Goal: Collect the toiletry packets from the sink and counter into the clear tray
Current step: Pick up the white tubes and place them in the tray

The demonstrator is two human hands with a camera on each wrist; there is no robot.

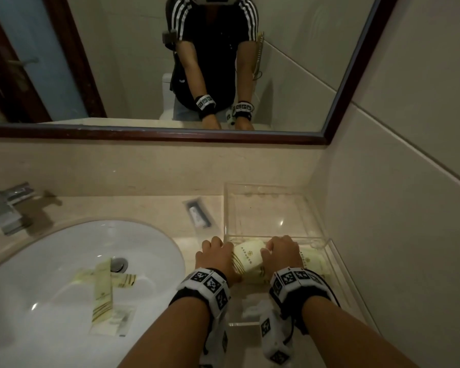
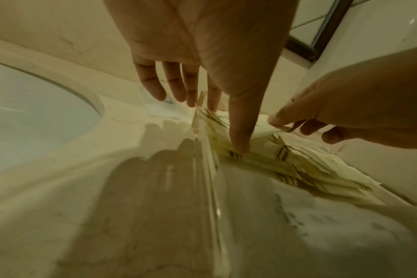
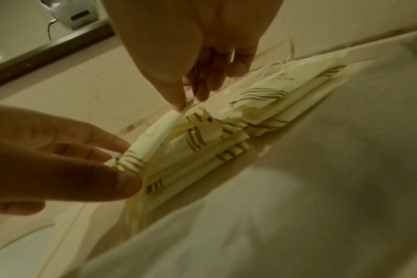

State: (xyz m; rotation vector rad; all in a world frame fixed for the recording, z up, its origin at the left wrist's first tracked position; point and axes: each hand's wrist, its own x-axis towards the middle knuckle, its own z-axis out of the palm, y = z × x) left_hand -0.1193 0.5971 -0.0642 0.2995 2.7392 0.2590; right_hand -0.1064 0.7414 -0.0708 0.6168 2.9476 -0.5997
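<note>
Left of your hands: faucet [image 1: 8, 205]; sink [image 1: 37, 261] holding loose packets [image 1: 104, 290]; dark sachet [image 1: 198, 212] on the surface [image 1: 144, 208]. Between them: one packet [image 1: 250, 257], your left hand [image 1: 215, 257] pinching its striped end and your right hand [image 1: 283, 252] pinching its top edge, above stacked packets [image 3: 274, 112] in the clear tray [image 1: 266, 188]. Beyond: mirror [image 1: 117, 62]. Right: tiled wall [image 1: 409, 155].

The clear tray [image 1: 266, 208] sits at the worktop's [image 1: 117, 208] right end, the sink [image 1: 64, 248] left of it, one sachet [image 1: 198, 215] between them toward the back edge. A stack of packets [image 3: 226, 156] lies in the tray's near half, the held packet [image 1: 250, 257] apparently atop it between left hand [image 1: 214, 257] and right hand [image 1: 283, 252]; loose packets [image 1: 102, 293] lie in the sink.
</note>
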